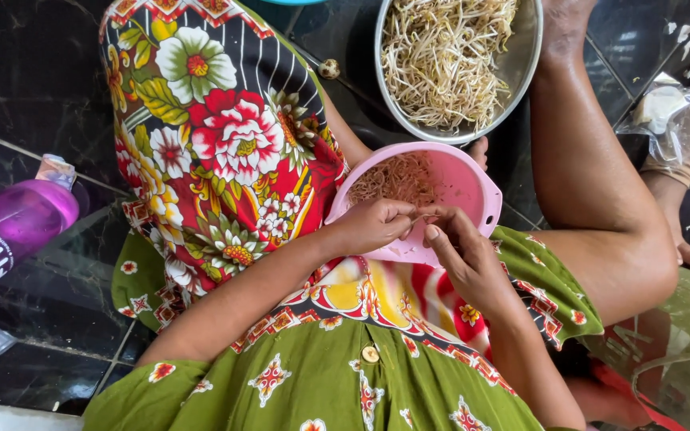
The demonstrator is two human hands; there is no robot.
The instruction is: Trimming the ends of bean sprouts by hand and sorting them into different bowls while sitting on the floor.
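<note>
My left hand (373,226) and right hand (461,255) pinch one thin pale bean sprout (418,215) over the round pink plastic bowl (473,187) on my lap, its trimmings a small heap, while I judge the round steel basin (525,56) of sprouts beyond mostly untouched.

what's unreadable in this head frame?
- What the left hand and right hand pinch: too thin, hidden by fingertips.
- Pink bowl: near rim covered by both hands.
- Metal bowl of sprouts: top cut off by frame edge.
- Purple bottle: base cut off at left edge.
- Plastic bag: contents blurred.
</note>
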